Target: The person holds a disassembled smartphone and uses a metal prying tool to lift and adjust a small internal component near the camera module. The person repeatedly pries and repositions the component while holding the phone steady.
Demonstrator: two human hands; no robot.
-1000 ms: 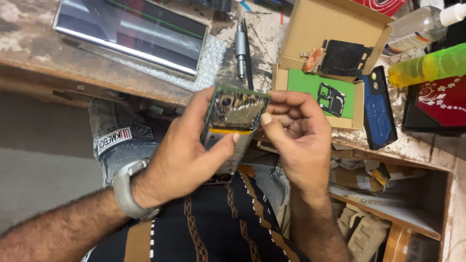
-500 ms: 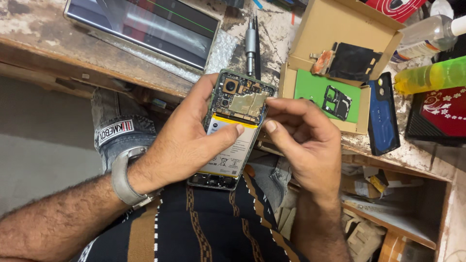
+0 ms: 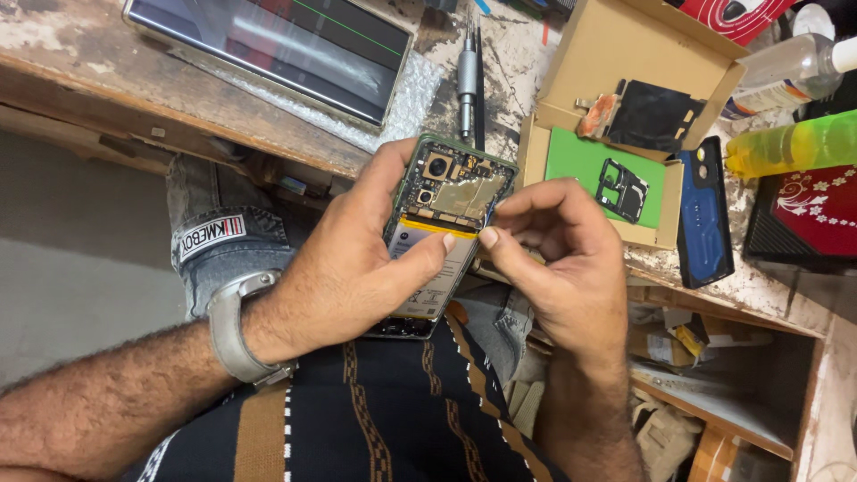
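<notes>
Right hand (image 3: 562, 259) now pinched at opened phone (image 3: 446, 214), left hand (image 3: 357, 268) still gripping it.

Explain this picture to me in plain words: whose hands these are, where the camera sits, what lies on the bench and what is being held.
The single view comes from a camera worn on a person's head, looking down at their own two bare hands over a worn wooden workbench.

The left hand, with a grey watch at the wrist, cradles an opened green-framed smartphone with its back cover off, so the camera modules, the gold-coloured shielding and the battery show. The right hand pinches with thumb and forefinger at the phone's right edge, near the shielding; whether it grips a small part is too fine to tell.

On the bench lie a flat dark display panel, a slim metal screwdriver, an open cardboard box holding a green mat and black phone parts, a blue phone back cover, and a clear bottle beside a yellow-green bottle.
</notes>
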